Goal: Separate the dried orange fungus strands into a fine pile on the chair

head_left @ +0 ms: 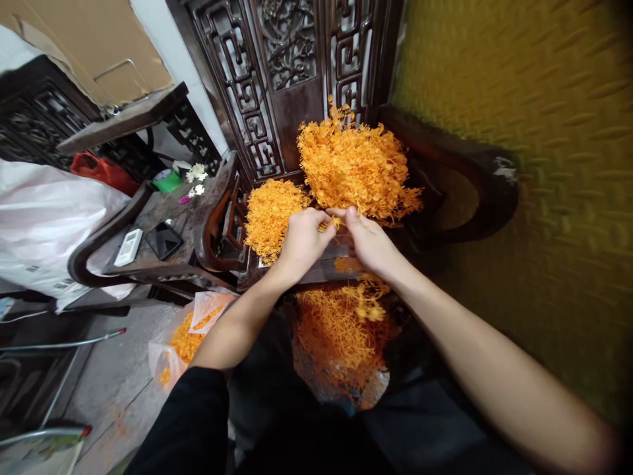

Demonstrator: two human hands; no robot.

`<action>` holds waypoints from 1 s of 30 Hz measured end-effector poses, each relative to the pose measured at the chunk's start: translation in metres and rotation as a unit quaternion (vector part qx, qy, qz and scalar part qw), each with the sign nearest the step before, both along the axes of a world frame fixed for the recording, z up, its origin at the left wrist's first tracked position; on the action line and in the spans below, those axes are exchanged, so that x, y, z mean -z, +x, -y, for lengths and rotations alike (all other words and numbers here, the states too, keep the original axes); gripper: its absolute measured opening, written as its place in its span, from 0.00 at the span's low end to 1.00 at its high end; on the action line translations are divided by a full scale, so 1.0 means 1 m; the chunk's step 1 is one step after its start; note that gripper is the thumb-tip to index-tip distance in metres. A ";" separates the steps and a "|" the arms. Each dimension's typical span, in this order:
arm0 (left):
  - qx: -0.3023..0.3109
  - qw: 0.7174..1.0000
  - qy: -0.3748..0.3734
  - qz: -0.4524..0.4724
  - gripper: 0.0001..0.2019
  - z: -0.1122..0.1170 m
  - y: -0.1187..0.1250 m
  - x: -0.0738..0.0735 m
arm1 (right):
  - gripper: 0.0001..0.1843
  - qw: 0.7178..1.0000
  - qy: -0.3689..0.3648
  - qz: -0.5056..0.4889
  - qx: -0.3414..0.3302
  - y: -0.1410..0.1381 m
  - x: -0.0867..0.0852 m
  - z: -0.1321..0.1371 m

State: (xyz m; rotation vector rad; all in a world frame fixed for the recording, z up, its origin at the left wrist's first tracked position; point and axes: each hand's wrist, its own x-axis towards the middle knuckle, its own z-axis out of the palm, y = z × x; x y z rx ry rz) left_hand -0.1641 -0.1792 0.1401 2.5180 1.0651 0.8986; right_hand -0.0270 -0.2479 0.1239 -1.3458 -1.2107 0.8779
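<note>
My left hand [307, 236] and my right hand [366, 239] meet at the front of the dark wooden chair seat [321, 269]. Between their pinched fingertips is a small orange sprig [336, 223]. A thin orange stem with little branches [368, 297] hangs below my right hand. Behind the hands a large bushy heap of orange sprigs [353, 165] rests on the seat. The smaller orange pile [273, 218] lies just left of it, close to my left hand. Below the seat edge, a clear plastic bag [380, 382] holds a tangle of orange stems [341, 330].
A side table [153, 224] at left bears a phone [164, 241], a white remote [128, 247], green tape [167, 180] and white flowers [196, 173]. On the floor sits a plastic bag of orange pieces [186, 336]. The curved chair arm [494, 198] is at right.
</note>
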 end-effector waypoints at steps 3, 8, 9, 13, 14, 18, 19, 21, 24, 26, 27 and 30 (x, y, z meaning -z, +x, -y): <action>-0.088 0.994 0.037 -0.062 0.08 -0.027 -0.015 0.000 | 0.42 0.997 -0.002 0.059 0.044 0.005 -0.001 0.005; -0.242 0.952 -0.030 -0.186 0.13 -0.088 -0.050 0.014 | 0.31 0.989 -0.023 -0.137 0.049 0.026 -0.013 0.012; -0.246 0.944 -0.048 -0.214 0.13 -0.096 -0.053 0.021 | 0.29 0.980 -0.033 -0.193 0.028 0.030 -0.015 0.012; -0.255 0.928 -0.077 -0.259 0.16 -0.107 -0.057 0.048 | 0.28 0.955 -0.049 -0.292 -0.017 0.041 -0.017 0.009; -0.262 0.925 -0.078 -0.263 0.16 -0.108 -0.057 0.053 | 0.28 0.953 -0.050 -0.299 -0.018 0.042 -0.017 0.009; -0.278 0.921 -0.072 -0.265 0.19 -0.111 -0.060 0.059 | 0.27 0.945 -0.060 -0.321 -0.006 0.043 -0.015 0.008; -0.279 0.921 -0.071 -0.261 0.18 -0.112 -0.061 0.058 | 0.26 0.945 -0.061 -0.323 -0.005 0.043 -0.015 0.008; -0.280 0.924 -0.070 -0.249 0.14 -0.114 -0.064 0.056 | 0.26 0.944 -0.059 -0.325 -0.005 0.045 -0.014 0.009; -0.273 0.932 -0.077 -0.224 0.12 -0.116 -0.066 0.050 | 0.24 0.943 -0.043 -0.329 -0.009 0.047 -0.014 0.010; -0.264 0.938 -0.083 -0.211 0.15 -0.112 -0.062 0.045 | 0.24 0.946 -0.022 -0.324 -0.007 0.049 -0.014 0.011; -0.246 0.945 -0.085 -0.199 0.16 -0.108 -0.059 0.043 | 0.24 0.948 -0.010 -0.318 -0.005 0.049 -0.014 0.011; -0.053 0.985 -0.136 -0.091 0.17 -0.084 -0.040 0.035 | 0.23 0.955 0.014 -0.296 0.003 0.049 -0.019 0.011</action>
